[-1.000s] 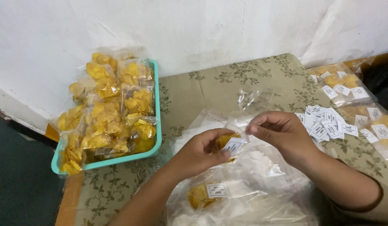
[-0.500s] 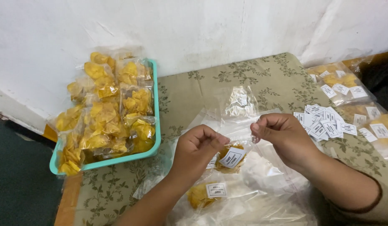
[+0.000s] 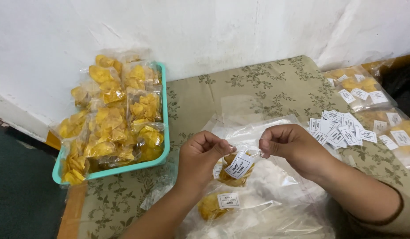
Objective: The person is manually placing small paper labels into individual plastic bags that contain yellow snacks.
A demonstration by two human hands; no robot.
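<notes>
Since the earlier frame both hands have drawn slightly apart, stretching the bag's top between them. Far left I see a teal tray (image 3: 166,132) heaped with packed yellow chips. Left hand (image 3: 200,155), fingers pinched shut on the small chip bag (image 3: 238,167) over the worktop (image 3: 258,84). Right hand (image 3: 293,148) pinches the bag's other corner. Paper labels (image 3: 340,130) lie at right.

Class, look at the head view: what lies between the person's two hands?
A small clear bag of yellow chips with a white label, its top pinched between the left hand and right hand.
</notes>
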